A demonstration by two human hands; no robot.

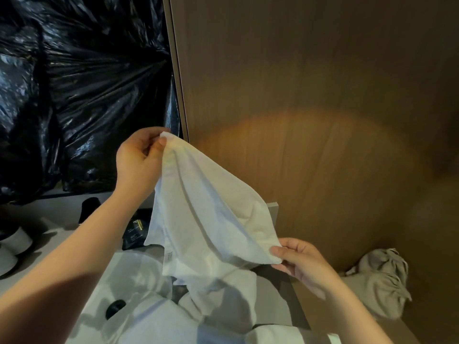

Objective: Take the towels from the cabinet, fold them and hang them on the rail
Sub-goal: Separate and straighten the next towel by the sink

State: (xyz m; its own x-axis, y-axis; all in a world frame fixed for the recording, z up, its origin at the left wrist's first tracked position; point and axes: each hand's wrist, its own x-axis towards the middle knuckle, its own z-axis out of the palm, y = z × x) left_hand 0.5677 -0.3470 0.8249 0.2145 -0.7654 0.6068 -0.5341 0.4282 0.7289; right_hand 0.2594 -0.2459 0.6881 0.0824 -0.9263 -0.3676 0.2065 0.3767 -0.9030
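A white towel [211, 214] hangs stretched between my two hands above a white washbasin [139, 301]. My left hand [139, 160] pinches its upper corner, raised in front of the black plastic sheet. My right hand [298, 261] pinches the lower right corner, closer to me. The towel sags in folds between them, a small label showing on its left edge. More white towel cloth [223, 301] lies bunched in the basin under it. No rail is in view.
A wooden wall panel [323, 95] fills the right. Crinkled black plastic [74, 83] covers the left. A grey bundled cloth [382, 276] sits on the ledge at right. White cups [15, 244], a dark packet [135, 232] and a black cup [89, 209] stand on the counter at left.
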